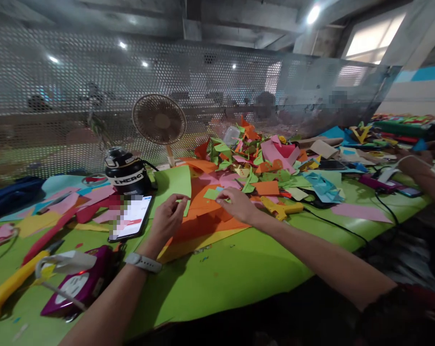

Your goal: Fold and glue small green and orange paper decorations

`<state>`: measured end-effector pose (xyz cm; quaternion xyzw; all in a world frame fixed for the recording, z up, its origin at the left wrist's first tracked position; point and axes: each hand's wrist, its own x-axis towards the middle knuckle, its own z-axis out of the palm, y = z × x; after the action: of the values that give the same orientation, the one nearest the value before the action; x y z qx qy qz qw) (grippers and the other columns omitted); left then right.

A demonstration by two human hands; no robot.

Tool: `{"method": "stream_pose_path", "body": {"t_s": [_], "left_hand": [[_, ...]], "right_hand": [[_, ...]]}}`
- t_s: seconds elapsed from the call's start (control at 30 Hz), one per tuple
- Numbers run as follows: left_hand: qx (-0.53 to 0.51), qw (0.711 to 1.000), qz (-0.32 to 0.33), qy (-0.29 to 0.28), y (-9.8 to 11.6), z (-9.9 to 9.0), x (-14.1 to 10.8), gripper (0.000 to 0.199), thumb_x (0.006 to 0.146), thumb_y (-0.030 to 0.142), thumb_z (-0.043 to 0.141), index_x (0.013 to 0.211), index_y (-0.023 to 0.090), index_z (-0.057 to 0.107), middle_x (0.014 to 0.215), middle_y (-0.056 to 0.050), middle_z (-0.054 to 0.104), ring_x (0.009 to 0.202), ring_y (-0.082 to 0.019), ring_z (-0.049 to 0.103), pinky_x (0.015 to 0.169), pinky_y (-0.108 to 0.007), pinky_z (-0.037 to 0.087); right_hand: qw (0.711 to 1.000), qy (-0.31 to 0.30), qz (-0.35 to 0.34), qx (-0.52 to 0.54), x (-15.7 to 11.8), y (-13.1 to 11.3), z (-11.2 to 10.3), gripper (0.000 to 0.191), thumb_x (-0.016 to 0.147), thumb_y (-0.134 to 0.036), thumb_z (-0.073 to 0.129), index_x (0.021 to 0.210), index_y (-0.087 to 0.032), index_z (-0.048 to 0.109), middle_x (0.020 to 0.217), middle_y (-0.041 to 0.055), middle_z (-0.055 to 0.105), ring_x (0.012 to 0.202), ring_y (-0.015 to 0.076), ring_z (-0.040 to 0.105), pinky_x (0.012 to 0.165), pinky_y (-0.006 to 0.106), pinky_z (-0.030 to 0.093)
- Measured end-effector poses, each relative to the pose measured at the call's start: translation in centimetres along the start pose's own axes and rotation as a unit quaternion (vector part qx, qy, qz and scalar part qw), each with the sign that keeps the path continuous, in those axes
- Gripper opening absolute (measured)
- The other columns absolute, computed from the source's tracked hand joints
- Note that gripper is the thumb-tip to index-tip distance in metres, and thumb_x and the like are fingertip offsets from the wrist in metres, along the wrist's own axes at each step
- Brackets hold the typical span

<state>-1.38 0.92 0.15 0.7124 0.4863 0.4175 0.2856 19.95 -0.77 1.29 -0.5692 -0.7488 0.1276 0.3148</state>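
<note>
My right hand [235, 204] has its fingertips pinched together at the edge of a small green paper piece [211, 194], above orange sheets. My left hand [168, 217], with a pale watch [143, 262] on its wrist, is curled beside a larger light green sheet [176, 185]. Whatever its fingers hold, if anything, is hidden. Between and beneath both hands lie orange paper sheets [199, 226], with a yellow sheet [203, 244] under them. A yellow glue gun [280, 207] with a black cord rests just right of my right hand.
A phone [133, 218] and a black bottle [126, 170] stand left, near a fan [159, 119]. A purple power box [78, 283] and a yellow-handled tool [14, 283] lie front left. Paper scraps [246, 163] are heaped behind. Another person's arm [421, 166] reaches in at right.
</note>
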Motion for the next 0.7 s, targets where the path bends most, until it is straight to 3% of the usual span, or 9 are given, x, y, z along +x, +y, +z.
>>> {"method": "stream_pose_path", "body": {"t_s": [0.13,0.33,0.57,0.7], "left_hand": [[0.009,0.999,0.009,0.04,-0.1,-0.1,0.3,0.035,0.089,0.045,0.044,0.068,0.02,0.055,0.042,0.006,0.043,0.037,-0.01,0.043,0.041,-0.021,0.032],[0.003,0.997,0.025,0.067,-0.8,-0.2,0.6,0.035,0.09,0.044,0.044,0.065,0.02,0.052,0.04,0.006,0.042,0.037,-0.01,0.042,0.041,-0.021,0.031],[0.0,0.996,0.027,0.088,-1.0,-0.3,0.7,0.036,0.09,0.043,0.046,0.064,0.02,0.053,0.042,0.006,0.041,0.039,-0.01,0.042,0.042,-0.022,0.03],[-0.032,0.993,0.03,0.114,-0.3,-0.8,0.8,0.035,0.09,0.04,0.048,0.062,0.02,0.053,0.04,0.007,0.042,0.036,-0.009,0.039,0.039,-0.021,0.029]], "right_hand": [[0.999,0.042,0.017,0.019,1.0,-0.6,0.3,0.025,0.094,-0.032,0.048,0.079,-0.017,0.061,0.076,0.0039,0.064,0.071,0.0166,0.058,0.064,0.027,0.04],[0.995,0.099,0.009,0.034,1.1,0.1,0.7,0.036,0.095,-0.044,0.043,0.069,-0.021,0.052,0.063,0.0012,0.06,0.064,0.0165,0.06,0.064,0.025,0.041],[0.995,0.1,-0.008,0.011,1.5,3.3,-1.0,0.046,0.091,-0.057,0.04,0.063,-0.022,0.051,0.056,0.0024,0.059,0.057,0.0181,0.057,0.059,0.028,0.04],[0.995,0.098,-0.008,0.0,1.5,3.9,-1.6,0.048,0.09,-0.059,0.041,0.061,-0.022,0.053,0.057,0.0034,0.059,0.057,0.0188,0.055,0.058,0.029,0.038]]}}
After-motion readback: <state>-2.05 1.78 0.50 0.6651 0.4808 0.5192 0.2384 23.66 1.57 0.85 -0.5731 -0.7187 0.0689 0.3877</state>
